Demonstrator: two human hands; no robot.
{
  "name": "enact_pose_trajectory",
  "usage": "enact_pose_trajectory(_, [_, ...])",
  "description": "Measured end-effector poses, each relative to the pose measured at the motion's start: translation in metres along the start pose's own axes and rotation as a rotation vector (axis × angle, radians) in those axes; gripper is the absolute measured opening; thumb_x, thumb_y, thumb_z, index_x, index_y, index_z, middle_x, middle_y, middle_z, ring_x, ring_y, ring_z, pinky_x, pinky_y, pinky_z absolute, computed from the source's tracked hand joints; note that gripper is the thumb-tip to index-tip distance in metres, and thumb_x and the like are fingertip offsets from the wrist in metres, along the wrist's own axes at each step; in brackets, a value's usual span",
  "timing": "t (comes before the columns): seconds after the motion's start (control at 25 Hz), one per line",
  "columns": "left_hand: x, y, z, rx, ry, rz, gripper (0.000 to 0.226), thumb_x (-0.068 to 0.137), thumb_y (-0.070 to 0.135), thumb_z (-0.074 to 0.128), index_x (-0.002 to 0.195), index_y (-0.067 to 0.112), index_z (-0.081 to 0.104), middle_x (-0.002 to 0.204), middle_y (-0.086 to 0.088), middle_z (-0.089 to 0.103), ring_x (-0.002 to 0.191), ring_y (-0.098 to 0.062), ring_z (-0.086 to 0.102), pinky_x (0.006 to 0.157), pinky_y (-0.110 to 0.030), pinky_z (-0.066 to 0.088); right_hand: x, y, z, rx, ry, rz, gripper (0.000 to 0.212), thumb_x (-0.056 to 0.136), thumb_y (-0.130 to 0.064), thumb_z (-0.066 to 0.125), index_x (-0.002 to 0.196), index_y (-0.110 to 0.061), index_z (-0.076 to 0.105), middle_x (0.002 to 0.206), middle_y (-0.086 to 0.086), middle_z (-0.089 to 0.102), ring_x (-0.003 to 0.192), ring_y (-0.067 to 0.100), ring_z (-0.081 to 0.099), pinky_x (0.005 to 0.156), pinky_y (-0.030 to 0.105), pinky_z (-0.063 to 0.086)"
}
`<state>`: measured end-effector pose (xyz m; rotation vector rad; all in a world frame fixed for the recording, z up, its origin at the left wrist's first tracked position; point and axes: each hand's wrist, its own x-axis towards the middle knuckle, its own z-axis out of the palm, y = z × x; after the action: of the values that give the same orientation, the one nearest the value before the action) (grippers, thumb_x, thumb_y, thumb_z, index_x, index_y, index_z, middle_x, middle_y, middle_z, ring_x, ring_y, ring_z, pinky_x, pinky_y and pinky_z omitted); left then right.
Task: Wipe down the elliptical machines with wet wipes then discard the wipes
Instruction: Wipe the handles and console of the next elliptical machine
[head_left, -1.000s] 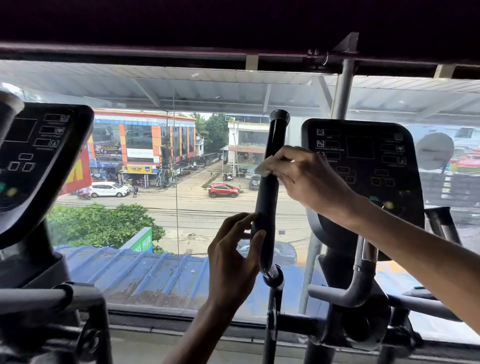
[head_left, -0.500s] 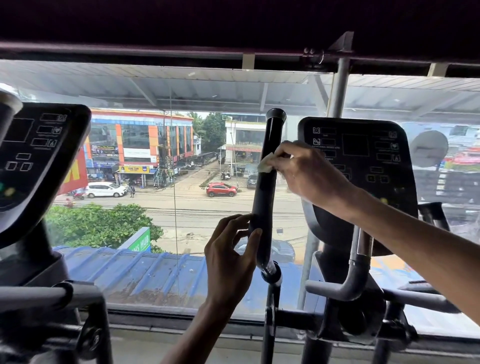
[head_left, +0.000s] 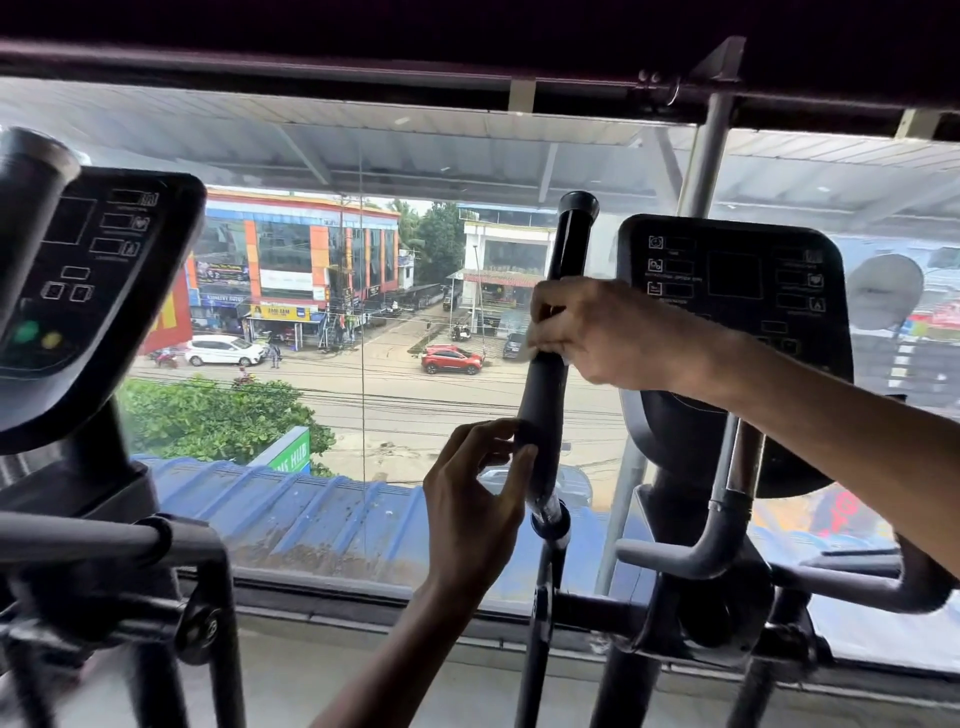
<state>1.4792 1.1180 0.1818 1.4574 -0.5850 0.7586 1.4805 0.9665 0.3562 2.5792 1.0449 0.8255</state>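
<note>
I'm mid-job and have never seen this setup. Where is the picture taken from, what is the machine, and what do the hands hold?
The one view comes from a camera worn on the person's head, looking forward and down. No robot: these are a person's bare hands. Ahead is an elliptical machine with a dark console, before a window onto a street. The right hand is wrapped round its upright black handle, a pale wipe just showing under it. The left hand holds the same handle lower down. A second machine's console is at the left.
</note>
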Motion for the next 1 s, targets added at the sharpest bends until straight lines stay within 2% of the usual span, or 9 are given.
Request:
enact_pose_trajectory(0.08, [-0.002,0.000,0.000,0.005,0.001,-0.003,0.018,0.087,0.006,0.073,0.101,0.018,0.072,0.097,0.011,0.069,0.086,-0.012,0.071,0.076,-0.033,0.059,0.006,-0.001,-0.003,-0.038,-0.061,-0.003,0.014,0.095,-0.009,0.065,0.097,-0.009,0.079,0.093,0.003,0.062,0.086,0.019,0.067,0.081,0.032,0.057])
enact_pose_trajectory(0.16, [-0.004,0.000,-0.001,-0.008,-0.002,-0.015,0.018,0.087,0.005,0.072,0.100,0.016,0.072,0.096,0.009,0.070,0.086,-0.013,0.071,0.077,-0.031,0.059,0.013,0.003,0.000,-0.091,-0.014,0.070,0.016,0.097,-0.011,0.063,0.091,-0.009,0.078,0.088,0.001,0.062,0.087,0.019,0.066,0.081,0.035,0.057])
enact_pose_trajectory(0.36, [-0.007,0.000,-0.004,-0.043,0.000,-0.068,0.013,0.086,0.003,0.072,0.095,0.012,0.071,0.092,0.003,0.071,0.085,-0.012,0.072,0.076,-0.026,0.059,0.013,-0.017,0.008,-0.053,-0.187,0.018,0.017,0.098,-0.014,0.061,0.094,-0.011,0.077,0.100,-0.001,0.060,0.090,0.016,0.065,0.088,0.033,0.054])
enact_pose_trajectory(0.52, [-0.007,0.001,-0.007,-0.036,-0.026,-0.071,0.013,0.088,0.001,0.070,0.097,0.010,0.073,0.092,0.003,0.071,0.086,-0.009,0.071,0.076,-0.019,0.057,-0.002,-0.018,0.015,-0.072,0.010,0.057,0.010,0.092,-0.009,0.068,0.091,-0.013,0.078,0.093,0.001,0.060,0.086,0.020,0.064,0.080,0.039,0.059])
enact_pose_trajectory(0.64, [-0.005,-0.001,-0.008,-0.038,-0.040,-0.103,0.016,0.087,-0.001,0.069,0.097,0.011,0.072,0.094,0.003,0.072,0.088,-0.010,0.072,0.080,-0.024,0.059,-0.022,-0.031,0.022,0.063,0.074,0.016,0.012,0.091,-0.007,0.070,0.096,-0.013,0.080,0.096,0.004,0.065,0.086,0.020,0.067,0.077,0.039,0.061])
enact_pose_trajectory(0.76, [-0.005,-0.002,-0.008,-0.071,-0.048,-0.143,0.014,0.087,0.001,0.069,0.096,0.012,0.071,0.093,0.004,0.074,0.089,-0.013,0.073,0.083,-0.028,0.059,-0.033,-0.034,0.029,0.133,0.271,0.142,0.015,0.093,-0.008,0.069,0.100,-0.015,0.080,0.096,0.003,0.065,0.084,0.017,0.067,0.075,0.037,0.061])
enact_pose_trajectory(0.92, [-0.004,-0.003,-0.010,-0.095,-0.063,-0.206,0.010,0.087,0.002,0.071,0.093,0.011,0.072,0.087,0.010,0.075,0.085,-0.007,0.073,0.079,-0.023,0.058,-0.049,-0.046,0.044,0.131,0.274,0.050,0.017,0.087,-0.002,0.073,0.101,-0.010,0.078,0.097,0.005,0.067,0.083,0.013,0.066,0.071,0.031,0.061])
enact_pose_trajectory(1.0, [-0.003,-0.004,-0.011,-0.103,-0.076,-0.247,0.009,0.087,0.003,0.072,0.092,0.010,0.073,0.086,0.010,0.076,0.086,-0.005,0.073,0.077,-0.020,0.057,-0.048,-0.039,0.041,0.116,0.359,0.146,0.020,0.088,-0.001,0.074,0.103,-0.013,0.078,0.096,0.005,0.066,0.081,0.014,0.066,0.071,0.032,0.062])
